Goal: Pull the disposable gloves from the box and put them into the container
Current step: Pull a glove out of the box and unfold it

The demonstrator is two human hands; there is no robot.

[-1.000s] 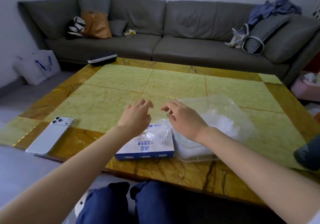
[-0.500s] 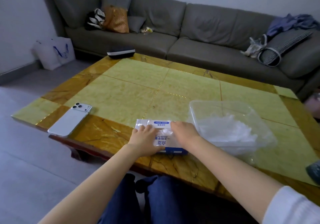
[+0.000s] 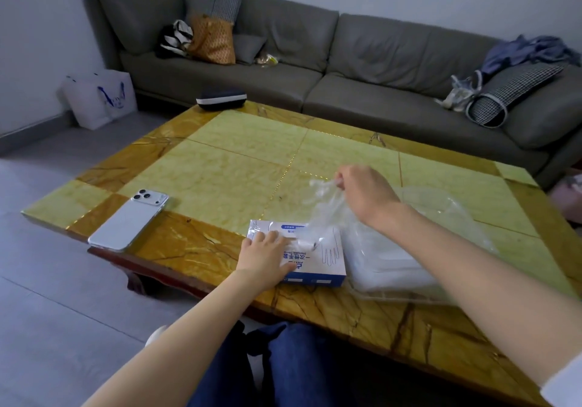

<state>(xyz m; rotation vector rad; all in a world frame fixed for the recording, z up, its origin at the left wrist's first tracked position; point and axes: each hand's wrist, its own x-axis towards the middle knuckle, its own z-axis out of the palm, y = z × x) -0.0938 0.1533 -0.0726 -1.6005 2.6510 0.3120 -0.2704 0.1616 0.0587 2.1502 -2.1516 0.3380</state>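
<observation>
Mid-pull: right hand (image 3: 365, 192) pinches a clear glove (image 3: 324, 208) above the box (image 3: 318, 268), tail trailing down to it, left hand (image 3: 267, 255) flat-fingered on the box top. Next, I'd say, lift it free and drop it in the container (image 3: 393, 295) just right of the box

Table top (image 3: 239, 167): looked like polished stone, smooth and glossy, pale green panels inside an amber veined border. Glove (image 3: 327, 208): thin translucent plastic film, crinkled, with a faint sheen. Box (image 3: 327, 261): printed card, white and blue, slightly satin. Container (image 3: 447, 205): clear plastic, smooth and glossy. Phone (image 3: 129, 221): white back was smooth and shiny. Sofa (image 3: 393, 47): grey matt covering, creased; cloth or leather could not be told. Floor (image 3: 47, 296): grey tiles, matt.
</observation>
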